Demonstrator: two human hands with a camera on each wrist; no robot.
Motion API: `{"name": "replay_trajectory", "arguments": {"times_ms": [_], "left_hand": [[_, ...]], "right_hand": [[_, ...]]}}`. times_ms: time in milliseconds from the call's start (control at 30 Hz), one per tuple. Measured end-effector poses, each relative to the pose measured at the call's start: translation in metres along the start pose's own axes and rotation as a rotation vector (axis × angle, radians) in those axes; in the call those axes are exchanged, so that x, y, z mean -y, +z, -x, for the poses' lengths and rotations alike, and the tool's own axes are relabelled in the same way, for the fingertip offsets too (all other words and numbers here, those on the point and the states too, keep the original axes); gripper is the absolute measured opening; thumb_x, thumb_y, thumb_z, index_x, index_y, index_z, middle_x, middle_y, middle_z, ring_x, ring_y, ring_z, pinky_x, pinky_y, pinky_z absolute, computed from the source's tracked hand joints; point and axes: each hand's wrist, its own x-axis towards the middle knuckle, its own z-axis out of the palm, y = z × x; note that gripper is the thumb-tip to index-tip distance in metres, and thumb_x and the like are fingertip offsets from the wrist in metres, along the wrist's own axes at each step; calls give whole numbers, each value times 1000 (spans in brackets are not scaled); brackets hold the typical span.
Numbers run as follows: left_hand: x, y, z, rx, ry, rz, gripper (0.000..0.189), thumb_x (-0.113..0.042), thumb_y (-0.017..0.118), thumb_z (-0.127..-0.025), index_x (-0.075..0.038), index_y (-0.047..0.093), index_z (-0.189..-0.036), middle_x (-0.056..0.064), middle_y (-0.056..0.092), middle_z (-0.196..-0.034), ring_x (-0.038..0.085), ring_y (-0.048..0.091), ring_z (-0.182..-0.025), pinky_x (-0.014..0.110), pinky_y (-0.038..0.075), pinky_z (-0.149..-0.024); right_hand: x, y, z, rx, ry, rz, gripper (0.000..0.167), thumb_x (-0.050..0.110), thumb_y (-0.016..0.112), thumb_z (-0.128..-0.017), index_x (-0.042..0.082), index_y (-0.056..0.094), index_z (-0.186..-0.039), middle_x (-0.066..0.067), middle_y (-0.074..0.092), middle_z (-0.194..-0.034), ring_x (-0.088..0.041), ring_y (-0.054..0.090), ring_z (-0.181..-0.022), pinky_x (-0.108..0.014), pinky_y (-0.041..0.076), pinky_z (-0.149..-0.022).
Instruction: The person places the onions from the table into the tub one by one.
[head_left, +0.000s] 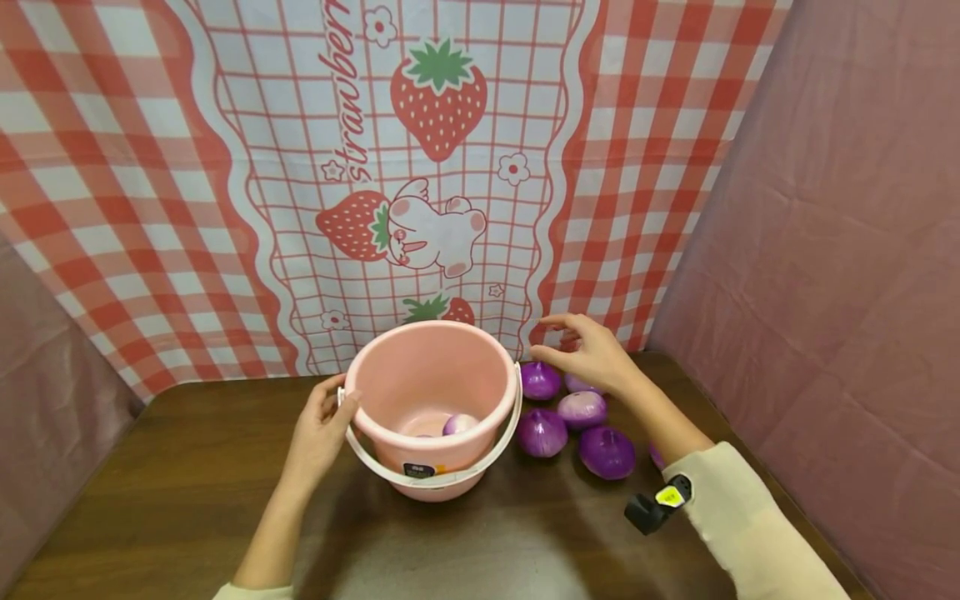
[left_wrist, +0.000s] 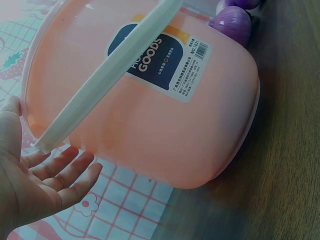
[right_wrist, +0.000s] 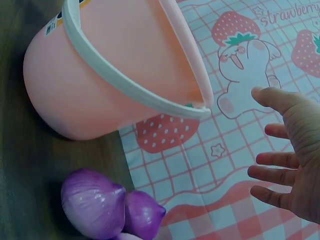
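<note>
A pink bucket with a white handle hanging down its front stands upright on the table. My left hand grips its left rim, thumb over the edge and fingers outside, near the handle's end. Inside lies a purple-and-white onion; a sliver of something similar shows beside it. My right hand hovers in the air right of the bucket, above several purple onions. In the right wrist view its fingers are spread, touching nothing. The label shows large in the left wrist view.
The brown wooden table reaches back to a strawberry-printed checked cloth. Pink curtains hang at both sides. Another onion is partly hidden behind my right forearm, where a black strap device sits at the sleeve.
</note>
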Motion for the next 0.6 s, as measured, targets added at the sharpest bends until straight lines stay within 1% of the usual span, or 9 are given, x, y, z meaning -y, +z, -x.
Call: {"name": "replay_trajectory", "arguments": {"times_ms": [100, 233, 367, 467, 600], "left_hand": [[0, 0, 0, -1, 0, -2, 44, -19, 53, -96, -2, 40, -134, 31, 56, -121, -6, 58, -77, 24, 55, -69], [0, 0, 0, -1, 1, -1, 44, -19, 52, -96, -2, 40, -134, 31, 56, -120, -5, 58, -77, 24, 55, -68], [0, 0, 0, 0, 3, 2, 44, -19, 52, -96, -2, 40, -134, 31, 55, -120, -5, 58, -77, 22, 55, -68], [1, 0, 0, 2, 4, 7, 44, -19, 52, -96, -2, 40, -134, 32, 55, -120, -5, 58, -77, 22, 54, -68], [1, 0, 0, 1, 3, 10, 44, -19, 52, -96, -2, 40, -134, 32, 56, -119, -4, 58, -76, 23, 55, -68]], "right_hand": [[-5, -3, 3, -11, 8, -1, 60, 52, 68, -78, 18, 56, -126, -10, 56, -130, -31, 55, -114, -48, 47, -91], [-12, -6, 6, -14, 19, -7, 59, 51, 68, -79, 18, 55, -126, -9, 55, -130, -30, 58, -109, -47, 50, -88], [-19, -9, 10, -21, 25, -6, 56, 50, 67, -81, 18, 56, -126, -9, 55, -132, -30, 60, -107, -46, 50, -88], [-23, -12, 13, -27, 46, 7, 57, 51, 66, -81, 18, 55, -126, -10, 55, -132, -30, 60, -107, -46, 49, -89], [-30, -15, 17, -22, 76, 15, 61, 54, 65, -81, 16, 54, -127, -13, 53, -133, -33, 59, -110, -47, 49, -91]]}}
